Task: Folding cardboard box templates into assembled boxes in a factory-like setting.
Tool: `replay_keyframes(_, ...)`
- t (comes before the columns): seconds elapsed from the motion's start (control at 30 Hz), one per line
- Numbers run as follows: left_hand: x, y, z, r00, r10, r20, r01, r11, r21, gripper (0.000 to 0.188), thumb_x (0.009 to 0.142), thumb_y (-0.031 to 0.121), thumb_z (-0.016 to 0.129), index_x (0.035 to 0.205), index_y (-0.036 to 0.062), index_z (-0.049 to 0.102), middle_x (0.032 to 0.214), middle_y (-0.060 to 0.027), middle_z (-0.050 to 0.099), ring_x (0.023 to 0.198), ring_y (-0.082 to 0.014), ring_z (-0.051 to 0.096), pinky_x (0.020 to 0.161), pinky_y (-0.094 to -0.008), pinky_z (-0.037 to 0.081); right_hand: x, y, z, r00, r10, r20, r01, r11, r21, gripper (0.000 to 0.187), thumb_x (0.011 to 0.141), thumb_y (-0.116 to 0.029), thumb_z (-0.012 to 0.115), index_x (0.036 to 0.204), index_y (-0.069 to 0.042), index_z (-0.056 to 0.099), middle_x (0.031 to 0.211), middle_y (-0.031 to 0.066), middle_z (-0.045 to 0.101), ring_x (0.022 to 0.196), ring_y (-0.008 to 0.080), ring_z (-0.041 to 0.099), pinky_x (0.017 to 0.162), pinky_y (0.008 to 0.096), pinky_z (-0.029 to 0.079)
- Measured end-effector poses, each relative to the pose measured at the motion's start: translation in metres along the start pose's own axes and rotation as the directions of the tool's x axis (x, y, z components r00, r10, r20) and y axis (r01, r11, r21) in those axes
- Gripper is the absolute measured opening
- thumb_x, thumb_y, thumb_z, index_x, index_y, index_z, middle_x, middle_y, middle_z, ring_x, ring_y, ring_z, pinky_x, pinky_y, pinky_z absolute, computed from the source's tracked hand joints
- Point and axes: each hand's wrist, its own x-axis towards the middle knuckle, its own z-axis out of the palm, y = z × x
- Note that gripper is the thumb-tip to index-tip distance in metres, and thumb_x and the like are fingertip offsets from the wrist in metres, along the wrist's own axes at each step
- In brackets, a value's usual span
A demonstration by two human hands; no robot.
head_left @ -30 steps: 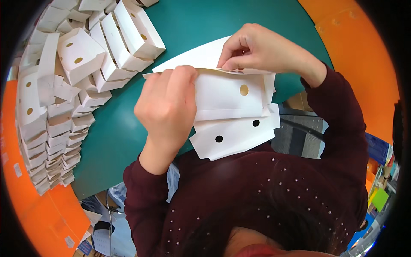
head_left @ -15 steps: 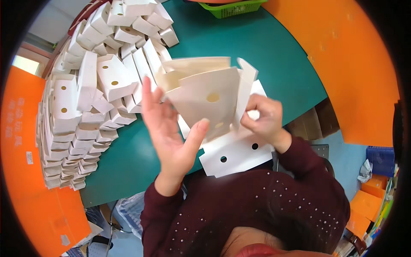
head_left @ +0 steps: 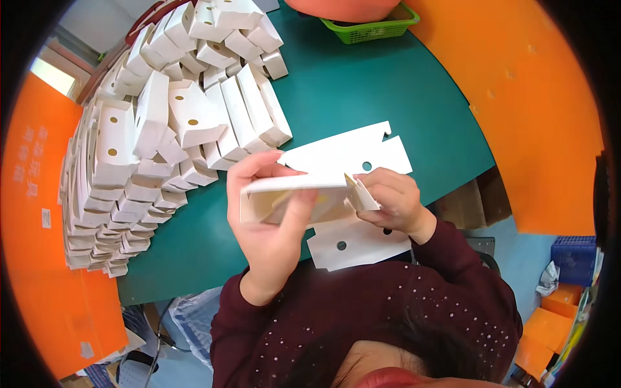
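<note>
Between my hands is a partly folded white cardboard box [head_left: 294, 185], its long walls standing up and its inside facing me. My left hand [head_left: 268, 223] wraps round its left part, thumb across the front and fingers behind. At its right end, my right hand [head_left: 393, 202] pinches a small end flap. Below and behind it lies a flat white cardboard blank [head_left: 343, 152] with punched round holes and a notched edge. Another part of flat cardboard [head_left: 356, 244], also with round holes, reaches over the near table edge; the held box hides where the two parts meet.
A tall pile of folded white boxes [head_left: 194, 119] covers the left of the green table [head_left: 336, 84]. At the far edge sits a green basket [head_left: 372, 31] under an orange-red bowl [head_left: 343, 8]. Orange panels [head_left: 530, 116] flank the table. Blue crate [head_left: 574, 258] on the right.
The box has been turned from upright and opened-out to a lower, narrower folded shape. My left hand has closed round it from spread fingers. My right hand has stayed at its right end.
</note>
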Motion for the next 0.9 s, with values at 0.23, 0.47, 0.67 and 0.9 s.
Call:
replay_keyframes(0.23, -0.001, -0.014, -0.004, 0.744, 0.6, -0.295, -0.493, 0.79, 0.364, 0.043, 0.072, 0.018, 0.082, 0.106, 0.0036, 0.06, 0.122, -0.0199, 0.051, 0.125, -0.0345, 0.041, 0.107, -0.0469, 0.032, 0.002, -0.009, -0.002, 0.997, 0.066, 0.03, -0.066, 0.998, -0.002, 0.02, 0.069, 0.007, 0.073, 0.078, -0.005, 0.06, 0.069, 0.006, 0.061, 0.061, 0.0214, 0.063, 0.062, 0.0295, 0.057)
replay_keyframes(0.47, 0.022, 0.031, -0.022, 0.91, 0.334, 0.245, -0.385, 0.466, 0.797, 0.015, 0.072, 0.017, 0.078, 0.072, 0.0065, 0.067, 0.131, -0.0182, 0.054, 0.125, -0.0424, 0.042, 0.104, -0.052, 0.03, 0.002, -0.005, -0.002, 0.999, 0.027, 0.047, -0.027, 1.0, -0.014, 0.019, 0.07, 0.007, 0.073, 0.078, -0.004, 0.06, 0.07, 0.0061, 0.061, 0.059, 0.0209, 0.061, 0.063, 0.0301, 0.057)
replay_keyframes(0.67, 0.027, 0.026, -0.01, 0.931, 0.287, 0.227, -0.342, 0.466, 0.816, 0.011, 0.073, 0.006, 0.074, 0.075, 0.005, 0.063, 0.119, -0.0117, 0.061, 0.112, -0.036, 0.054, 0.089, -0.0421, 0.044, 0.0, -0.004, -0.001, 0.994, 0.011, 0.108, -0.01, 1.0, -0.007, 0.02, 0.07, 0.005, 0.072, 0.084, -0.004, 0.061, 0.077, 0.0068, 0.064, 0.065, 0.0222, 0.063, 0.068, 0.0325, 0.057)
replay_keyframes(0.9, 0.025, 0.015, -0.005, 0.967, 0.224, 0.125, -0.243, 0.644, 0.726, 0.028, 0.073, -0.003, 0.067, 0.098, 0.0065, 0.06, 0.105, -0.0102, 0.061, 0.086, -0.028, 0.064, 0.066, -0.0329, 0.053, 0.006, -0.015, 0.008, 0.983, 0.138, 0.124, -0.157, 0.975, 0.157, 0.036, 0.074, 0.0, 0.071, 0.106, -0.005, 0.056, 0.108, 0.0142, 0.061, 0.095, 0.0266, 0.062, 0.075, 0.0318, 0.054)
